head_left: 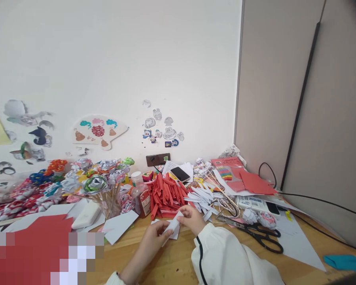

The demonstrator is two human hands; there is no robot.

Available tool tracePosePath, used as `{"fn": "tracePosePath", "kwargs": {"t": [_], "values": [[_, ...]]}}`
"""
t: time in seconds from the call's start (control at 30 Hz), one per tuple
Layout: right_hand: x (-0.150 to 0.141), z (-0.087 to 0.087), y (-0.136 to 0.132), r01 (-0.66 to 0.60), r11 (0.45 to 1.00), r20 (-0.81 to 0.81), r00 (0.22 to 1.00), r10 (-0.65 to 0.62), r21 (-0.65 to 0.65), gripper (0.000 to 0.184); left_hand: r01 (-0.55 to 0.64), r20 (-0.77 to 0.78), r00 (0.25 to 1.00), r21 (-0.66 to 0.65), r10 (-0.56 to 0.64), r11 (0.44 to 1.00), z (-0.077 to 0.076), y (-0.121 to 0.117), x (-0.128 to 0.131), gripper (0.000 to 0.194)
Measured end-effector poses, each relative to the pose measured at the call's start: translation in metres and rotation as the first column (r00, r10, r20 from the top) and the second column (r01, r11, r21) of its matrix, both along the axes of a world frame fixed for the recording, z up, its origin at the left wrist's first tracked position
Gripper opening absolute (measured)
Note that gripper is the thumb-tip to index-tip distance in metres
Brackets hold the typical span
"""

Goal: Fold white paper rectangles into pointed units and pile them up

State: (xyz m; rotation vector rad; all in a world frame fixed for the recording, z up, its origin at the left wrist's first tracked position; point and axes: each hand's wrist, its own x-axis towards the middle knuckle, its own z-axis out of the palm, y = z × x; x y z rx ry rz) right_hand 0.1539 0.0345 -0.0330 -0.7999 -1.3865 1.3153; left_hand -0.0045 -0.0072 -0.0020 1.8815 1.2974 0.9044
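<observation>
My left hand [157, 238] and my right hand [192, 219] pinch opposite ends of a narrow folded strip of white paper [173, 226], held slantwise just over the table. Under it lies another piece of white paper [175, 236], partly covered by my fingers. Just beyond my hands a heap of folded red paper pieces [166, 194] spreads out. A pile of folded white paper pieces [200, 200] lies beside it, close to my right fingers. Black-handled scissors [262, 235] rest to the right of my right sleeve.
A bottle with a white cap [141, 196] stands left of the red heap, near crumpled paper flowers on sticks [96, 184]. Red paper sheets [41, 237] lie at the left. A phone [180, 174] is at the back. Cables [314, 202] run along the right side.
</observation>
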Motion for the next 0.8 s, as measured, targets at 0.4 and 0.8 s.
{"fn": "tracePosePath", "kwargs": {"t": [0.4,0.8], "values": [[-0.0007,-0.0033,0.0022,0.034,0.999,0.027,0.999,-0.033,-0.03,0.035,-0.063,0.011,0.998,0.025,0.063,0.998,-0.0053,0.0023,0.0015,0.021],[0.0018,0.0011,0.0,0.047,0.999,0.027,0.999,-0.047,-0.004,0.032,0.058,0.219,0.976,-0.292,0.008,0.955,-0.0024,-0.0022,0.0005,0.033]]}}
